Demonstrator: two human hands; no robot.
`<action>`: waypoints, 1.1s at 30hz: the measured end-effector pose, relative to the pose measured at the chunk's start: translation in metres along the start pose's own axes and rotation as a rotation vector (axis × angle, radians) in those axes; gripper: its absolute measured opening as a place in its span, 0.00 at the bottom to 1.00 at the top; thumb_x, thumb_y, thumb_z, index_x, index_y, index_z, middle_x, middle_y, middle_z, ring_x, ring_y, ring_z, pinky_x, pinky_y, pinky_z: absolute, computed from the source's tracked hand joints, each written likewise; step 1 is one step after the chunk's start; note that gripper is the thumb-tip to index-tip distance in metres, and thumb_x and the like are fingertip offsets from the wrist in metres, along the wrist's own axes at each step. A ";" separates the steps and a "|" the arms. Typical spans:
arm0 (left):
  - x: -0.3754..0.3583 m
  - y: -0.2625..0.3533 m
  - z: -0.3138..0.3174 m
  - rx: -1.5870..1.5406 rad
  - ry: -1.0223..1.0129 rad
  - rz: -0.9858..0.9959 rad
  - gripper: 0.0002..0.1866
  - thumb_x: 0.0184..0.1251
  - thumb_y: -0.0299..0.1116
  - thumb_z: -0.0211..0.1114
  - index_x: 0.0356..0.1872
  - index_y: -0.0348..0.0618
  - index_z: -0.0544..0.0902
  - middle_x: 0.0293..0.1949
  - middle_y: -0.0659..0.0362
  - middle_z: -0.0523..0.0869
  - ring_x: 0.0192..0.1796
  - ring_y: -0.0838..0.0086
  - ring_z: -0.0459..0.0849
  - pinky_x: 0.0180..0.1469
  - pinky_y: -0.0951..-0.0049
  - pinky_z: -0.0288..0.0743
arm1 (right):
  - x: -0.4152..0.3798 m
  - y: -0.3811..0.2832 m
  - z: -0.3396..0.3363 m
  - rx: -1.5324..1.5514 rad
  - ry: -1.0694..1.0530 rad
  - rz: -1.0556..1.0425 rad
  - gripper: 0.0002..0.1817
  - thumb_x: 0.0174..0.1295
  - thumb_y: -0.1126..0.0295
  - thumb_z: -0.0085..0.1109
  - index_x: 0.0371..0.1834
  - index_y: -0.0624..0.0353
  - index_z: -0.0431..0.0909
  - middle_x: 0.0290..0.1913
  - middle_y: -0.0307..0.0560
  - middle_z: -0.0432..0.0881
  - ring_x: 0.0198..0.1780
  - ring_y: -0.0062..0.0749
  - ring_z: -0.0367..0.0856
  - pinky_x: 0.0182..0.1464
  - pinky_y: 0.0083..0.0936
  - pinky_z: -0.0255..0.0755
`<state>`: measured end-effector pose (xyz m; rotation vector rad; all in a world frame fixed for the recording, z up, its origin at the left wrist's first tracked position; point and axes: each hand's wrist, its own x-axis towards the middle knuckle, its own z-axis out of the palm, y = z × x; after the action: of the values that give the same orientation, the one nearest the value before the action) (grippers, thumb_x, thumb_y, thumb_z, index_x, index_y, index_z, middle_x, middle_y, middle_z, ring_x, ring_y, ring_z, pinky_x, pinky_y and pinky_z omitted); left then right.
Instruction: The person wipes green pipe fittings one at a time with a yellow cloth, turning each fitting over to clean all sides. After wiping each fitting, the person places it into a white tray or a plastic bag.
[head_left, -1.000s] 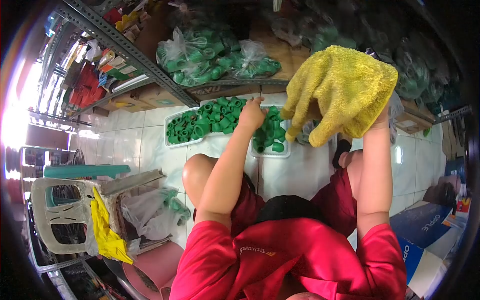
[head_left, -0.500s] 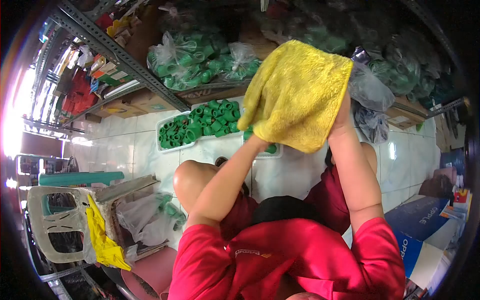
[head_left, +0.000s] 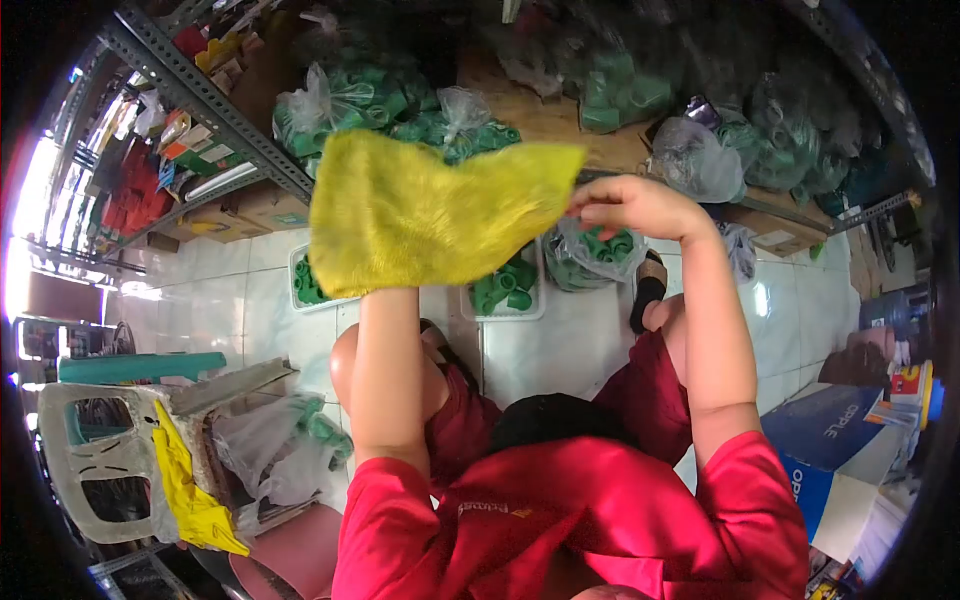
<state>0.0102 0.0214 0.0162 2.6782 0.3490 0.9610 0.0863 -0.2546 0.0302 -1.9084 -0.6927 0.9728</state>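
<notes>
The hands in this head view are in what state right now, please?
Left hand: hidden by the yellow cloth; cannot be told.
Right hand: fingers bent near the cloth's edge; grip cannot be told.

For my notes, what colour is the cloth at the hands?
The cloth is yellow, shown best in the head view.

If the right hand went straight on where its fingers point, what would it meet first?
Probably the yellow cloth, its corner beside the right hand; whether they touch is unclear.
</notes>
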 end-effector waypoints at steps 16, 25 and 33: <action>0.015 -0.003 -0.019 0.649 -0.336 0.341 0.13 0.47 0.42 0.60 0.27 0.45 0.84 0.29 0.54 0.83 0.38 0.59 0.79 0.45 0.62 0.69 | 0.110 0.205 0.018 -0.760 0.562 0.347 0.14 0.52 0.74 0.46 0.40 0.62 0.79 0.42 0.58 0.79 0.45 0.48 0.77 0.47 0.36 0.71; 0.029 0.036 -0.062 0.479 -0.475 0.279 0.12 0.45 0.41 0.59 0.26 0.44 0.83 0.29 0.52 0.82 0.40 0.58 0.78 0.46 0.62 0.68 | 0.128 0.189 0.021 -0.708 0.597 0.634 0.15 0.56 0.67 0.44 0.39 0.64 0.78 0.48 0.57 0.76 0.49 0.49 0.75 0.49 0.38 0.69; 0.033 0.033 -0.071 0.025 -0.551 0.041 0.10 0.42 0.36 0.59 0.21 0.41 0.82 0.28 0.47 0.81 0.38 0.55 0.78 0.43 0.62 0.69 | 0.132 0.201 0.019 -0.759 0.649 0.532 0.15 0.55 0.64 0.47 0.38 0.60 0.79 0.44 0.55 0.78 0.46 0.48 0.77 0.47 0.40 0.70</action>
<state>-0.0067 0.0134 0.0992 2.8350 0.1850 0.1988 0.1594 -0.2410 -0.1992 -2.9710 -0.1483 0.3085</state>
